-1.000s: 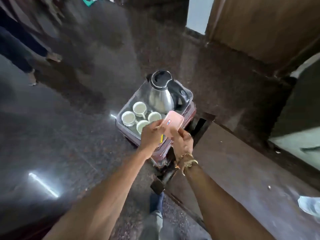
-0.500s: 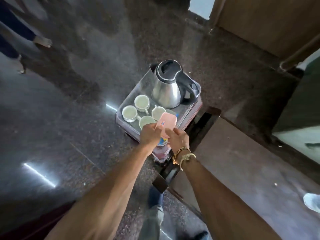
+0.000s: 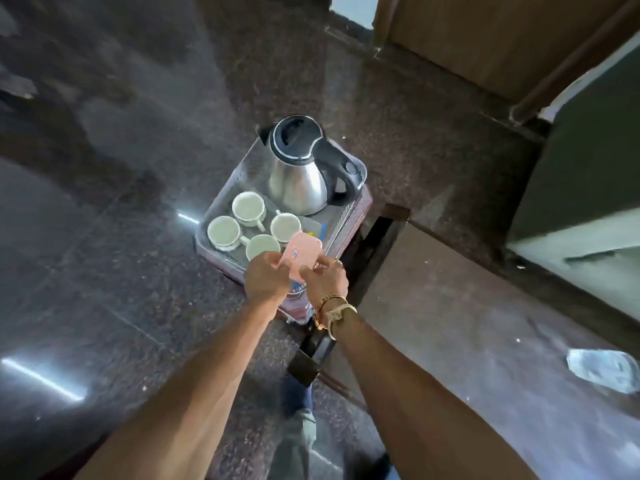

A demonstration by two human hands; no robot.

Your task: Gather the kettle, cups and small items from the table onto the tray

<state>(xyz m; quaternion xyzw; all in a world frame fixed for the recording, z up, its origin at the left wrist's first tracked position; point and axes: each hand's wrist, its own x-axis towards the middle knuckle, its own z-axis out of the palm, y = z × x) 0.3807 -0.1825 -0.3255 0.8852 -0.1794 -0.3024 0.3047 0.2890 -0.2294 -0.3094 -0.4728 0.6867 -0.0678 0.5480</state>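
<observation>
Left grip (image 3: 266,279): pinches small pink rounded box (image 3: 302,255).
Right grip (image 3: 327,280): pinches the same box, over near corner of silvery rectangular tray (image 3: 239,183).
Black-handled steel kettle (image 3: 298,181): tray's far corner.

The kettle (image 3: 299,178) fills the upper part of my tray (image 3: 242,178); four cups (image 3: 224,231) crowd its lower left. Only a narrow strip right of them is free.

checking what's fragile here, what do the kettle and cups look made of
Kettle: body looks like polished steel, going by its mirror-like reflections; lid and handle black, probably plastic. Cups: glossy off-white with thick rims, likely glazed ceramic.
</observation>
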